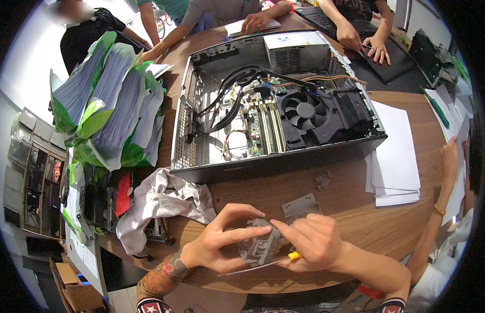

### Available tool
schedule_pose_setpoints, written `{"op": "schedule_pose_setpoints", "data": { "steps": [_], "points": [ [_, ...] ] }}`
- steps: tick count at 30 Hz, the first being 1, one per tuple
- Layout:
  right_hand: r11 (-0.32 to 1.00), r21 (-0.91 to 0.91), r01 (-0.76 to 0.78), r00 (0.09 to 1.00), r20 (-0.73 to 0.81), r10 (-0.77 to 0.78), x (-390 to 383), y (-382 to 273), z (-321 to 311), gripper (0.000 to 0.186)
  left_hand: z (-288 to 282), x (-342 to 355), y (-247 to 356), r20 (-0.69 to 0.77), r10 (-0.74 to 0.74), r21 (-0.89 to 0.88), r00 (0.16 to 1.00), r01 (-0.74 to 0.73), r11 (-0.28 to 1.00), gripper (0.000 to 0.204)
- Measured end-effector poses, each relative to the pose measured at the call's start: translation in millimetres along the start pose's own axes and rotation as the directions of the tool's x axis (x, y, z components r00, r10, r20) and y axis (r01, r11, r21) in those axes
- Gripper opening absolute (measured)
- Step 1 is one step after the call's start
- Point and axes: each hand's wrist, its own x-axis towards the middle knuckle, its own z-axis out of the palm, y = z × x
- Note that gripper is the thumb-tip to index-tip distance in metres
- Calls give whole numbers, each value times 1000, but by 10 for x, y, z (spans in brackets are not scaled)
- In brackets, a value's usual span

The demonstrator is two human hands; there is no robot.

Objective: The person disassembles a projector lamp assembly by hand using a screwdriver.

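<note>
Low in the head view, my left hand (216, 240) grips a small grey metal bracket (258, 248) just above the table's near edge, its thumb and fingers round the piece. My right hand (313, 242) is curled round a yellow-handled tool (295, 255), with its index finger against the bracket's top; the rest of the tool is mostly hidden. Behind my hands lie a flat metal plate (297, 203) and a smaller metal bit (323, 180) on the wooden table.
An open computer case (378, 136) fills the middle. Green-sleeved paper stacks (112, 104) and a crumpled cloth (159, 203) are left, white sheets (396, 161) right. Co-workers' hands (255, 21) are across the table and beside a laptop (320, 21); another person's arm (440, 188) is at far right.
</note>
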Motion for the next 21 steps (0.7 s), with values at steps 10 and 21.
{"op": "schedule_pose_setpoints", "data": {
  "steps": [10,21],
  "points": [
    [982,-143,123,992,-24,-127,-10,-39,-33,43,58,-70,-47,-72,43,-161,996,-54,985,62],
    [971,-170,166,984,-41,-176,-11,-51,-29,42,0,-52,-103,-36,93,-136,995,-97,986,63]
  ]
}}
